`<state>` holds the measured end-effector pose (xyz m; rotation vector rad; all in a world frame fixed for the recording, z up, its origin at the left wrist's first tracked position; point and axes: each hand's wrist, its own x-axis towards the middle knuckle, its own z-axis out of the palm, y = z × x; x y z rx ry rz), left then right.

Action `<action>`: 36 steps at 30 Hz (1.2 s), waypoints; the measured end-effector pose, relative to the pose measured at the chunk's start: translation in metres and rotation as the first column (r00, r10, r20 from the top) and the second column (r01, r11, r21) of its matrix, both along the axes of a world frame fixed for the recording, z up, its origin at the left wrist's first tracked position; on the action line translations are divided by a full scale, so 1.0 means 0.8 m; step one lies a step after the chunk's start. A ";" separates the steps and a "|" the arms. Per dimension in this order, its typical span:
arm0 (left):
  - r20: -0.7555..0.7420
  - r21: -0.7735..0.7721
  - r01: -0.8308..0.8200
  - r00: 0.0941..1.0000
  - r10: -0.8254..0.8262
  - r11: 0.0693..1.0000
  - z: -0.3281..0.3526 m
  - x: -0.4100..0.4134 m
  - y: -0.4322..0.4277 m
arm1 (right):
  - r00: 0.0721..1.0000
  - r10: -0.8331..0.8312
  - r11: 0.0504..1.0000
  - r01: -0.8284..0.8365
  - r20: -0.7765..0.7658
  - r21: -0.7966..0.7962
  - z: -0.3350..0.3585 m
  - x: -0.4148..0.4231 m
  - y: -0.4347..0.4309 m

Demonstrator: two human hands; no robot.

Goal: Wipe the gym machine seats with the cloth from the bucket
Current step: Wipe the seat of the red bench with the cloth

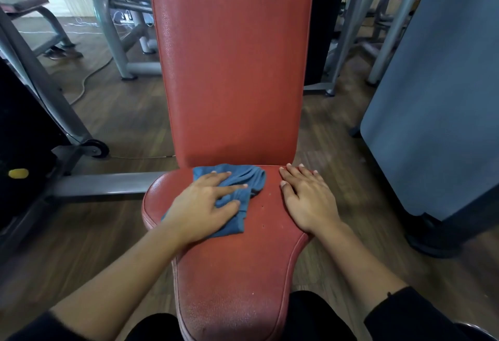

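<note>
Dark wood-plank floor (121,113) ran under everything. Grey steel machine frames (116,30) stood at the back left, with a pale cable (89,78) snaking across the boards nearby. A grey-blue panel (437,97) rose on the right.

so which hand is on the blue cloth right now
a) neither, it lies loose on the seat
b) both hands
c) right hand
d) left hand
d) the left hand presses flat on the blue cloth, while the right hand rests on bare red seat beside it.
</note>
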<state>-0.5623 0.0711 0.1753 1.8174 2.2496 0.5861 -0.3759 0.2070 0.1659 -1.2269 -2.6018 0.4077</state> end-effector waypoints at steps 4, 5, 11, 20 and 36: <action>-0.058 0.014 -0.173 0.983 0.173 0.985 -0.004 -0.036 0.014 | 1.000 0.002 1.000 -0.002 0.006 -0.001 0.001 -0.001 -0.001; -0.084 0.008 -0.191 0.978 0.191 0.982 -0.005 -0.031 0.026 | 1.000 0.003 1.000 -0.003 0.008 -0.003 0.001 -0.001 -0.001; -0.013 -0.012 -0.016 1.000 0.016 1.000 -0.002 0.013 0.020 | 1.000 0.004 1.000 -0.004 0.006 -0.007 0.000 0.000 0.000; -0.083 0.013 -0.167 0.982 0.167 0.986 -0.007 -0.015 0.038 | 1.000 -0.006 1.000 0.006 0.009 -0.002 0.001 -0.001 -0.002; -0.020 0.028 -0.157 0.987 0.158 0.987 0.007 -0.026 0.000 | 1.000 -0.004 1.000 0.004 0.007 -0.008 0.002 -0.001 -0.003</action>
